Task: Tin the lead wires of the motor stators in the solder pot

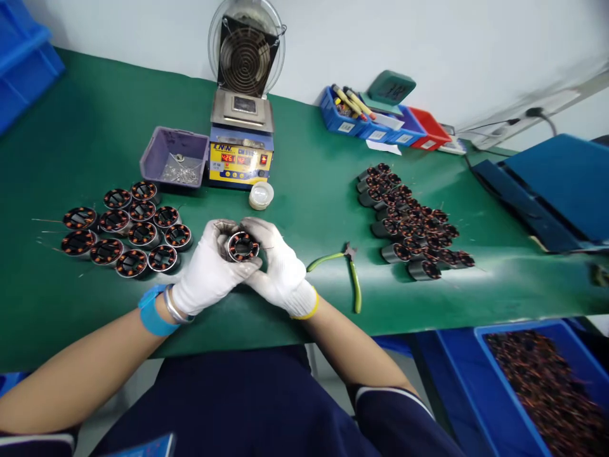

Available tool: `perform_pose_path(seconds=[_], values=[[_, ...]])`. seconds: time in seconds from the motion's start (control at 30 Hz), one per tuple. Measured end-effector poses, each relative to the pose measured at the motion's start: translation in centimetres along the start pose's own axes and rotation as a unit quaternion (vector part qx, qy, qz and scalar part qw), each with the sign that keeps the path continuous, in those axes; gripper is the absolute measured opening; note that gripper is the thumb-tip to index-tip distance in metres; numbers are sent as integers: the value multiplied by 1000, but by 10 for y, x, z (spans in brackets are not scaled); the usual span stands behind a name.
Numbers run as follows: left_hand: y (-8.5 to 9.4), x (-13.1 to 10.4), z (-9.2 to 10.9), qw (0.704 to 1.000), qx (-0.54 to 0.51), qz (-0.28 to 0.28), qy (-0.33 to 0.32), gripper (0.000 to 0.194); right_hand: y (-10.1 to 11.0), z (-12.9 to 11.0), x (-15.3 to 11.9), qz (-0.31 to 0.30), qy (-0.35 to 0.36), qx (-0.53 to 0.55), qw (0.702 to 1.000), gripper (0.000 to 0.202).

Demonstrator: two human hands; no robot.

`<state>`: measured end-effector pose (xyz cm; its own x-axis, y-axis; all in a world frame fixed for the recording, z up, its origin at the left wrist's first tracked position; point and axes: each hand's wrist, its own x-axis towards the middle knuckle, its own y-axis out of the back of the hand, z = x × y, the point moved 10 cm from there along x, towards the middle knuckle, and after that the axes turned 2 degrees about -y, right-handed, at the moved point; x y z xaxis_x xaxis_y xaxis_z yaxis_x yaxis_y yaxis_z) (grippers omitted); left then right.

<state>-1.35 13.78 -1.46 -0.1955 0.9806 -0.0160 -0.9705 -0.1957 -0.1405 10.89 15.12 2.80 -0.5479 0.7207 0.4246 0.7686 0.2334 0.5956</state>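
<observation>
In white gloves, my left hand (pixel 209 263) and my right hand (pixel 278 266) are both closed around one motor stator (pixel 243 246), a metal ring with copper windings inside. Its open end faces up, near the front of the bench. A group of similar stators (pixel 132 263) stands to the left of my left hand. Wire cutters with green handles (pixel 351 251) lie spread on the bench to the right of my right hand. Beyond my hands sits a small round white tub (pixel 261 195).
A solder pot (pixel 242 152) with a lit red display stands at the back, beside a purple bin (pixel 175 155) of small metal bits. Many stators (pixel 409 222) cluster on the right. Behind them are small blue bins (pixel 343 119) and a red bin (pixel 428 127). A blue crate (pixel 514 393) sits lower right.
</observation>
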Motion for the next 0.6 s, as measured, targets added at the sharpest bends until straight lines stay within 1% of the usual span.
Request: perform_pose_path(seconds=[0.07,0.13,0.23,0.27,0.3,0.33,0.4,0.43,0.5,0.57,0.6], values=[[-4,-1,0,1000,20,-14,2,62,-3,-2,-4,33,29,13,999,52],[-4,-1,5,997,66,-28,-11,55,-4,0,-7,40,43,10,998,50],[3,2,22,983,170,-29,-58,23,-5,2,-10,4,47,-17,999,56],[5,4,28,977,200,-33,-70,16,-4,2,-11,-7,47,-27,999,56],[6,5,31,972,220,-47,-72,17,-3,2,-11,-13,47,-35,998,56],[6,7,32,970,225,-72,-64,20,-1,2,-11,-15,48,-41,998,55],[5,8,31,975,177,-125,-41,26,4,1,-11,-8,44,-47,998,55],[6,9,32,980,142,-138,-36,29,7,2,-10,-1,39,-51,998,57],[12,12,34,986,112,-118,-42,30,14,3,-10,17,33,-61,997,57],[11,13,29,982,153,-102,-38,23,17,5,-9,25,32,-72,997,55],[6,12,23,976,185,-111,-28,21,18,5,-9,25,34,-74,996,54]])
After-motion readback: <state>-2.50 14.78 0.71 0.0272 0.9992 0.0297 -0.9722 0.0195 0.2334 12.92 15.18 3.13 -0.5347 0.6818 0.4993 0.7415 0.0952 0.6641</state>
